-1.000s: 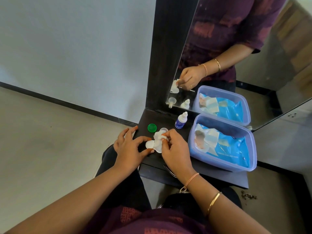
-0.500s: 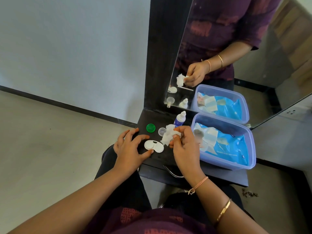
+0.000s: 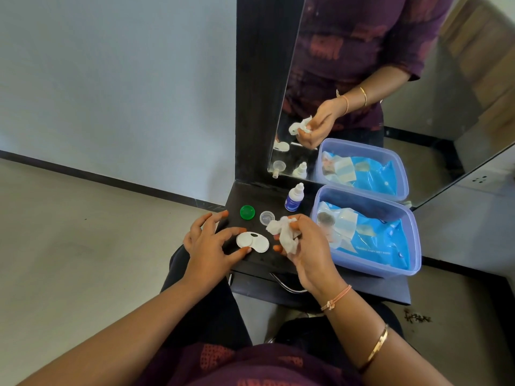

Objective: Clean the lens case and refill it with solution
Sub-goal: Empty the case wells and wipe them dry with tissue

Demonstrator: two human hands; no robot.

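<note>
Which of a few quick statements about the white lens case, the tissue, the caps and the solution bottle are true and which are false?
1. The right hand holds a crumpled white tissue. True.
2. The white two-well lens case is lifted off the dark shelf. False: it lies on the shelf, steadied by the left hand.
3. The round green cap lies apart from the case. True.
4. The small white solution bottle with a blue label lies inside the blue plastic tub. False: it stands upright on the shelf beside the tub.

Maroon patterned top [image 3: 250, 366]; right wrist: gold bangle [image 3: 374, 348], peach thread band [image 3: 335, 298]; dark trousers [image 3: 211, 307].
</note>
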